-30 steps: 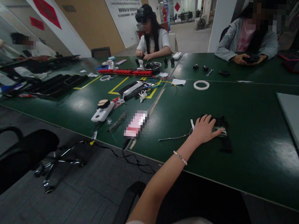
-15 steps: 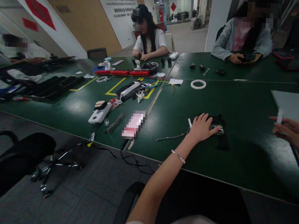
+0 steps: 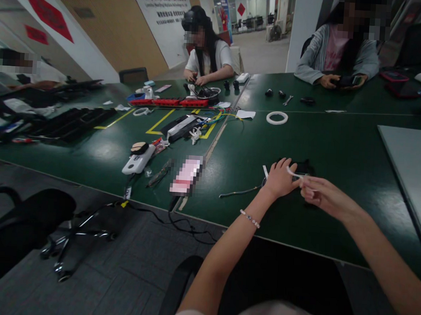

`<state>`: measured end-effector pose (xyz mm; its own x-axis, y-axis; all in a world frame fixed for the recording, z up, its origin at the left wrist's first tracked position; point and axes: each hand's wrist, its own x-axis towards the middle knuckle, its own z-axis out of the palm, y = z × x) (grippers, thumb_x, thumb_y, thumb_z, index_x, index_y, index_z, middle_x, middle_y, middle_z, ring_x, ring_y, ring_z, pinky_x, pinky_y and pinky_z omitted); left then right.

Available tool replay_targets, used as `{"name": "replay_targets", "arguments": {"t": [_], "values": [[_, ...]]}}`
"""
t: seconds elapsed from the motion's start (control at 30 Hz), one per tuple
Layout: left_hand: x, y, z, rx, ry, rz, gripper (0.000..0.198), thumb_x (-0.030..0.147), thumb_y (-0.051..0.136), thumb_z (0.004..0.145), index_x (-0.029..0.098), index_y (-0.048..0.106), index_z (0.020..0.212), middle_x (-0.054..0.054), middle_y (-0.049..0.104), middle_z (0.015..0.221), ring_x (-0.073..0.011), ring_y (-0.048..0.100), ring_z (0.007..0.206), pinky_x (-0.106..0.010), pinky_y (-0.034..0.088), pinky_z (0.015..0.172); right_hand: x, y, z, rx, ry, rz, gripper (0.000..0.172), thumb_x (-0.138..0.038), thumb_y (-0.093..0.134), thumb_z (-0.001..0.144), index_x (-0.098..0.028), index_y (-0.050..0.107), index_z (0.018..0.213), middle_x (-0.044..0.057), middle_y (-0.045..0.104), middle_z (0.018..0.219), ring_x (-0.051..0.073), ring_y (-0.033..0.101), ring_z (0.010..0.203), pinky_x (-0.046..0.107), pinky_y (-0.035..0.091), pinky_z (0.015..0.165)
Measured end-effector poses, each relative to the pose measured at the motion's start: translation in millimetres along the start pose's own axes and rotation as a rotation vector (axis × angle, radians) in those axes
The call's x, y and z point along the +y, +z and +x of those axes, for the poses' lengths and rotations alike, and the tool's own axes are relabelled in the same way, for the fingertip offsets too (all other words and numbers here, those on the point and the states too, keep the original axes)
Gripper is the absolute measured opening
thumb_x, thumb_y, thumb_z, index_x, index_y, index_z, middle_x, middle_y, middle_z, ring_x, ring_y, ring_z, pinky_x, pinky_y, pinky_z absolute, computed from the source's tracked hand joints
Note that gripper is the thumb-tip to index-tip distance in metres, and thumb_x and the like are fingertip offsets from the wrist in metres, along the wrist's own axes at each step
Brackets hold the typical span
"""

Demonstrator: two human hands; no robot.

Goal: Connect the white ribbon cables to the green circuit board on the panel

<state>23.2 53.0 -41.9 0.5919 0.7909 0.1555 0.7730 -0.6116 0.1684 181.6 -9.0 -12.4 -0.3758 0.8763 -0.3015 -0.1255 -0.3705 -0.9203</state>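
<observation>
My left hand [image 3: 283, 178] lies with fingers stretched over a black flat part [image 3: 304, 166] on the green table, hiding much of it. A thin grey-blue cable [image 3: 240, 193] runs out to the left from under that hand. Beside the wrist, a short white strip [image 3: 265, 171] sticks up near the cable. My right hand [image 3: 320, 195] pinches a narrow strip of white tape [image 3: 295, 173] between thumb and fingers. The tape's free end curls over the black part, close to my left fingertips; whether it touches is unclear.
A roll of white tape [image 3: 277, 118] lies farther back. Left of me are a phone [image 3: 187, 175], a white device [image 3: 139, 159] and a black-and-white unit [image 3: 182, 128]. A grey panel [image 3: 409, 165] rests at the right. Two people sit across the table [image 3: 247, 145].
My right hand has swung left from beside the grey panel to the black part, bringing the white tape strip along. My left hand stays on the part.
</observation>
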Motion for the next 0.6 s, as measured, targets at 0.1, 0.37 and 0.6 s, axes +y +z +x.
{"name": "replay_targets", "arguments": {"t": [0.1,0.37,0.6], "values": [[-3,6.5,4,-0.014,-0.014,0.032,0.056,0.052,0.03,0.096,0.016,0.042,0.137,-0.013,0.036,0.149,-0.0265,0.029,0.139,-0.044,0.03,0.11,9,13,13,-0.054,0.1,-0.312,0.039,-0.053,0.065,0.077,-0.015,0.064,0.084,0.002,0.056,0.07,0.008,0.048,0.06,0.019,0.029,0.049],[-4,8.0,7,0.003,0.004,0.032,0.064,0.06,0.025,0.094,0.016,0.043,0.136,-0.013,0.039,0.147,-0.0266,0.031,0.138,-0.044,0.03,0.11,14,23,23,-0.004,0.058,-0.78,0.053,-0.061,0.052,0.084,-0.015,0.057,0.059,0.002,0.055,0.05,0.01,0.049,0.043,0.025,0.039,0.051],[-1,7.5,3,0.07,-0.004,0.045,0.062,0.059,0.024,0.094,0.016,0.047,0.133,-0.014,0.043,0.144,-0.0265,0.034,0.136,-0.044,0.031,0.109,7,18,10,0.066,-0.017,-1.045,0.049,-0.056,0.046,0.09,-0.017,0.059,0.063,0.001,0.059,0.056,0.011,0.055,0.05,0.025,0.04,0.055]]}}
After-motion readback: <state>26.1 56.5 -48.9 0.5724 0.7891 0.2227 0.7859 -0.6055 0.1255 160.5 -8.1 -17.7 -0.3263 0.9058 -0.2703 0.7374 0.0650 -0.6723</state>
